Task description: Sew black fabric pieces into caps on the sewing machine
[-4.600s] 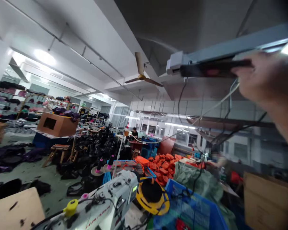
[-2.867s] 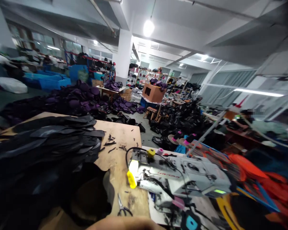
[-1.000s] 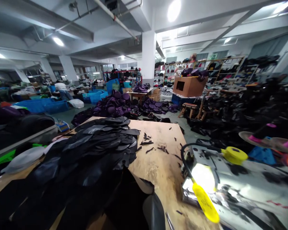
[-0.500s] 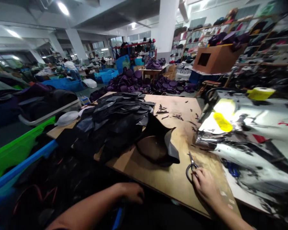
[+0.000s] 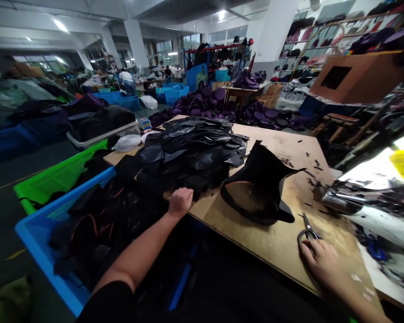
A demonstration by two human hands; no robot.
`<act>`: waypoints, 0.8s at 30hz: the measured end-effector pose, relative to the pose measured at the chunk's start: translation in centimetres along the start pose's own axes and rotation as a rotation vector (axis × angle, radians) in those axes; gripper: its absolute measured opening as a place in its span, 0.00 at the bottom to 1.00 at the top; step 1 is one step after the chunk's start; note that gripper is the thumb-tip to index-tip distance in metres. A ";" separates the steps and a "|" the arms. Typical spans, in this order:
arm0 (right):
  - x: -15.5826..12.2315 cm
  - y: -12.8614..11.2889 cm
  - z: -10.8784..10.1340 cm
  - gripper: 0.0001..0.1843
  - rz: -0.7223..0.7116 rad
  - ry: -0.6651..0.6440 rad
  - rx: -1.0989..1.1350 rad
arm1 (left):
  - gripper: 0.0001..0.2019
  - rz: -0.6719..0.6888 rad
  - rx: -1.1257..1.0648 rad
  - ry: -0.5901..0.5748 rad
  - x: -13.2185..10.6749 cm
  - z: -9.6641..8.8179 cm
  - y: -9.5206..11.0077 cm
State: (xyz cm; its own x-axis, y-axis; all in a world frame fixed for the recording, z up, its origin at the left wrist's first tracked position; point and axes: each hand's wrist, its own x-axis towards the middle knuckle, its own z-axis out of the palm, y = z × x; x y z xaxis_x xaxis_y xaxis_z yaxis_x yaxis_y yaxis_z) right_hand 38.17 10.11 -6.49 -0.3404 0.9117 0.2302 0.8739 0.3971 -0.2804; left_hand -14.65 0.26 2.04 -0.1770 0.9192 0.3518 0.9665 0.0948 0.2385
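My left hand (image 5: 181,202) is at the near edge of the table, its fingers curled closed against the front of a heap of black cut fabric pieces (image 5: 195,154). Whatever lies inside those fingers is hidden. Under my right hand (image 5: 321,258) lies a pair of scissors (image 5: 308,229), blades pointing away from me; the fingers are closed over its handle loops. Between the two hands a black sewn piece (image 5: 267,166), curved like a cap or bag part, stands on the wooden table (image 5: 229,233) with its hollow side toward me.
A blue crate (image 5: 50,264) full of black pieces stands at the left, beside a green crate (image 5: 59,175). On the right is a sewing machine (image 5: 380,220) with a bright lamp. Dark scraps (image 5: 314,166) dot the tabletop. Purple goods (image 5: 202,101) are heaped behind.
My left hand has risen from below the table edge to the black heap. My right hand stays on the scissors. The view has swung left, so everything appears further right.
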 end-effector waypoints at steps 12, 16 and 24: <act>-2.6 -0.4 0.9 0.23 0.068 0.105 -0.020 | 0.10 0.112 0.131 -0.069 18.5 -5.2 -1.6; -3.3 -0.7 0.6 0.23 0.068 0.088 0.019 | 0.17 -0.005 0.005 0.142 22.3 -11.1 -0.2; -1.5 -2.2 -2.1 0.21 -0.004 0.242 0.195 | 0.12 0.034 -0.617 0.355 17.2 -22.6 11.8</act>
State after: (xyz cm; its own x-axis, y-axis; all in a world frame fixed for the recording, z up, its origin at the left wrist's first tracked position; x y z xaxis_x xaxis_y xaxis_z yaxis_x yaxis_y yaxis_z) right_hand 37.49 7.66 -4.30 -0.2304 0.8677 0.4405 0.7817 0.4346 -0.4473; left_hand -10.50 8.50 31.39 -0.3002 0.7279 0.6165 0.7096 -0.2615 0.6543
